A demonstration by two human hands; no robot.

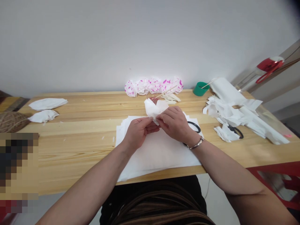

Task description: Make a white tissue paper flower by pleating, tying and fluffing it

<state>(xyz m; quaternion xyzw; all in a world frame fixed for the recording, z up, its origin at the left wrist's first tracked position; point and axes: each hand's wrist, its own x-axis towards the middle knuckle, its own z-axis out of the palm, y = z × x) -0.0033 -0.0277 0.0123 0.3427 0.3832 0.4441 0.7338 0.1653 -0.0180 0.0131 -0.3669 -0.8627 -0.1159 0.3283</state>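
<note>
A twine ball (14, 122) lies far left.

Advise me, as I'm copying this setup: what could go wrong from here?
The thin white piece pinched by the left hand and right hand might tear or crumple. The silver bracelet could catch on the black handle close by on the white sheets.

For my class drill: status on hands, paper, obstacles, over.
Left hand, right hand: pinching gathered white paper near its base. Flat white sheets beneath. Possible snag: black oval handle by right wrist.
</note>
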